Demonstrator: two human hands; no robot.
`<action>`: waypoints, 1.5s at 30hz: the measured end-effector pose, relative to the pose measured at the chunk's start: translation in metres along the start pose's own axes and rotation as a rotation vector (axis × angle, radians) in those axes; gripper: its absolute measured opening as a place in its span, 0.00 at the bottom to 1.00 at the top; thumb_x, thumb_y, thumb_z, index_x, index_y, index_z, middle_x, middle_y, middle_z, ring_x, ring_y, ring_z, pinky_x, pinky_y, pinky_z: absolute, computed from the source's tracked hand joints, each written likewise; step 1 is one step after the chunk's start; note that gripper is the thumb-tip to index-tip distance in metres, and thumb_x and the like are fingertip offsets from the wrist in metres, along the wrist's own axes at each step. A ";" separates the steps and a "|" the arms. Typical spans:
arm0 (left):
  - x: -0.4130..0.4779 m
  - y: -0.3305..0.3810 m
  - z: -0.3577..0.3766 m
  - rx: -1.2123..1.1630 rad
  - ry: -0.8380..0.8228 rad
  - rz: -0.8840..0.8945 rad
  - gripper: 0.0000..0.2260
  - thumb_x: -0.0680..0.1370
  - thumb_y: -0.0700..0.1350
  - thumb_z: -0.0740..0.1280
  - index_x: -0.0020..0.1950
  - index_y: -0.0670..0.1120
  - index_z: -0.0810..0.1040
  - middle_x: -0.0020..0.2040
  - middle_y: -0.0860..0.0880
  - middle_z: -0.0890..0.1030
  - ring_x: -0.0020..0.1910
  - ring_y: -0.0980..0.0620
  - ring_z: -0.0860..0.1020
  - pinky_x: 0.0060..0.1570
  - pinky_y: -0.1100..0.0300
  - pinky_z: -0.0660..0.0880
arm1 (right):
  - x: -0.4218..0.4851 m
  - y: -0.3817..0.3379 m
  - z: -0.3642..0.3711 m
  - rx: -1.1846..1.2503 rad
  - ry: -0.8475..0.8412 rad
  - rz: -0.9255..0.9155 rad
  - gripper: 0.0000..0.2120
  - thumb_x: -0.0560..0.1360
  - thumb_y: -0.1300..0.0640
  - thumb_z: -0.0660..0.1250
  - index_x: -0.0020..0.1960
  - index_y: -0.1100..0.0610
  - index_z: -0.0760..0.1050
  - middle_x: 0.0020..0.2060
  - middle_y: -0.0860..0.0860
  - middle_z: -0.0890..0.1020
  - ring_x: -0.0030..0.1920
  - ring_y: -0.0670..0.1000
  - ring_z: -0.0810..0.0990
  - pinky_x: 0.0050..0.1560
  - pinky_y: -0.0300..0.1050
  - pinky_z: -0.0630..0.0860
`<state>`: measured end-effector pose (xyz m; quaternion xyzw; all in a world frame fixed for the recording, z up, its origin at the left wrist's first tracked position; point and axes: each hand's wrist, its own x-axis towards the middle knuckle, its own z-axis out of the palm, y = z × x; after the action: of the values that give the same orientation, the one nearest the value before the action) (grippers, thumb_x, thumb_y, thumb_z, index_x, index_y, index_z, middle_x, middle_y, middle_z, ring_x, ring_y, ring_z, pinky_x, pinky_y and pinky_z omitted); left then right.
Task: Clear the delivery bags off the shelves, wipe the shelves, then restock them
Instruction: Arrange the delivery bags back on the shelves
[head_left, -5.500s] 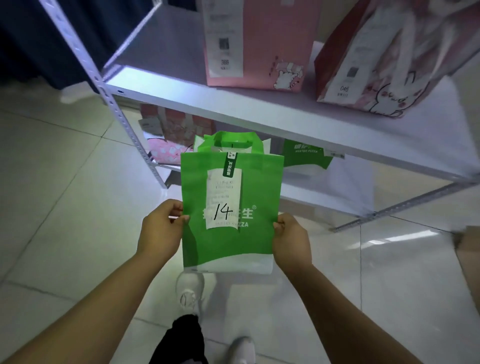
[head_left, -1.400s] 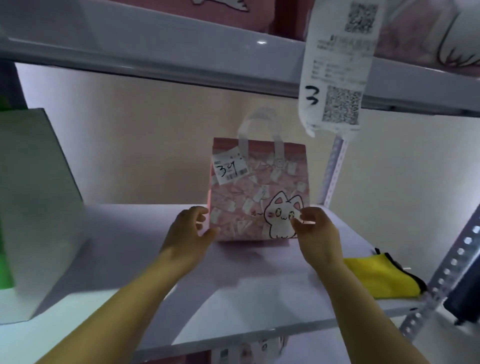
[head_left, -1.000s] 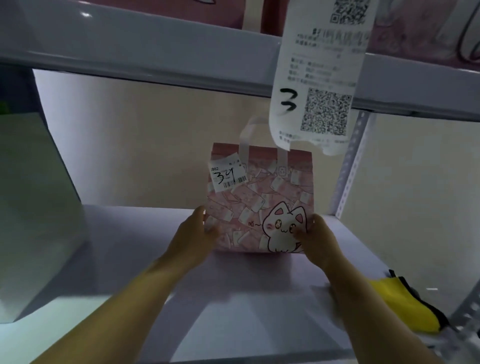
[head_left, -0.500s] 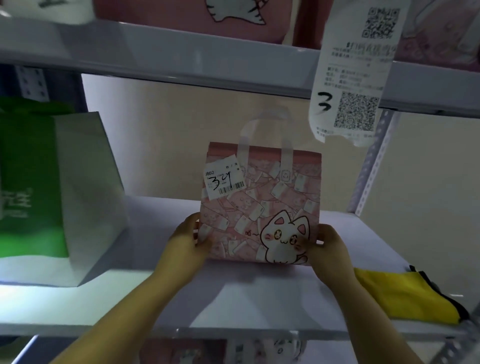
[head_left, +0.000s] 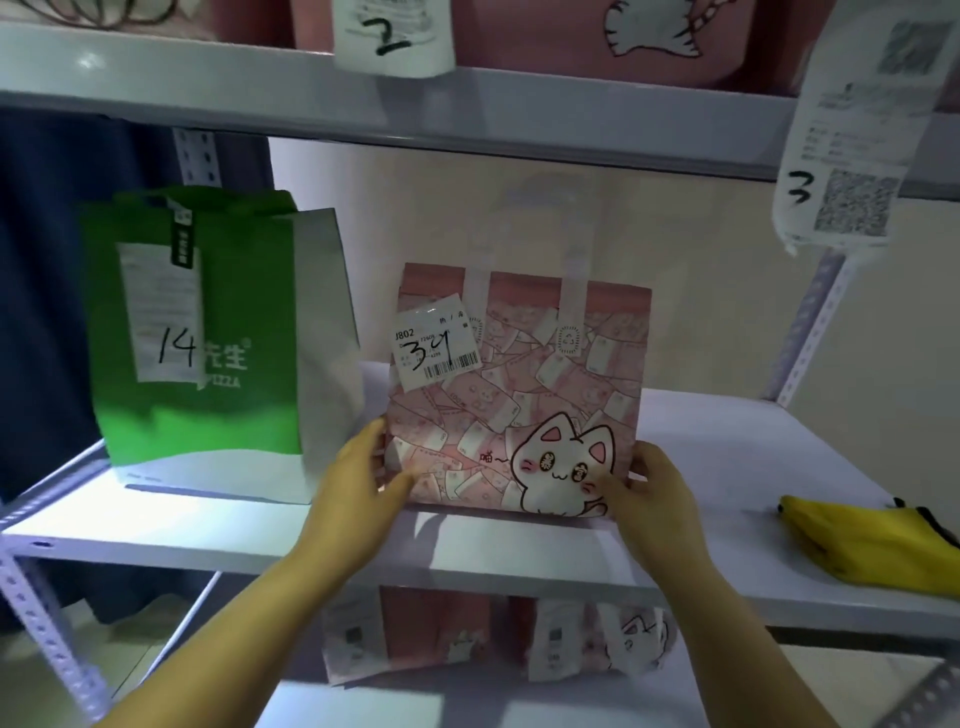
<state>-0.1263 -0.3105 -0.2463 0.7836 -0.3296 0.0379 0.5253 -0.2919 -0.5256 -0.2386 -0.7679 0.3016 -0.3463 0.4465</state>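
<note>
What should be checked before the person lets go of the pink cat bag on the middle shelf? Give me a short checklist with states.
1. Pink cat bag upright, base on the shelf: ok.
2. Both sides held: left hand and right hand grip its lower edges: ok.
3. Label marked 34 faces outward and is readable: ok.
4. Gap to the green bag marked 14: narrow but apart: ok.
5. Yellow cloth clear of the bag, lying further right: ok.
6. Shelf wiped clean under the bag: cannot tell.
</note>
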 end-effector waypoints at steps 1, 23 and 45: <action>-0.001 0.000 -0.004 0.004 0.003 0.010 0.23 0.73 0.44 0.71 0.65 0.58 0.69 0.54 0.58 0.77 0.45 0.68 0.76 0.39 0.77 0.70 | -0.003 -0.002 0.002 -0.003 -0.004 -0.005 0.11 0.73 0.57 0.68 0.54 0.49 0.71 0.44 0.39 0.79 0.46 0.43 0.79 0.39 0.36 0.73; -0.038 0.005 -0.039 0.048 0.053 0.044 0.19 0.74 0.47 0.70 0.64 0.48 0.73 0.57 0.54 0.73 0.51 0.58 0.73 0.42 0.72 0.68 | -0.053 -0.027 -0.012 -0.065 0.179 -0.041 0.12 0.74 0.50 0.67 0.56 0.49 0.74 0.48 0.42 0.79 0.42 0.33 0.75 0.38 0.29 0.68; -0.177 -0.043 -0.044 -0.054 -0.161 -0.176 0.08 0.74 0.48 0.69 0.46 0.62 0.74 0.48 0.60 0.78 0.46 0.63 0.77 0.40 0.71 0.71 | -0.189 0.027 0.017 -0.078 -0.117 0.148 0.01 0.75 0.55 0.67 0.44 0.50 0.77 0.41 0.48 0.82 0.44 0.49 0.80 0.50 0.51 0.79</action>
<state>-0.2280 -0.1786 -0.3323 0.7955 -0.3017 -0.0801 0.5193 -0.3920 -0.3825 -0.3185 -0.7793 0.3441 -0.2552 0.4574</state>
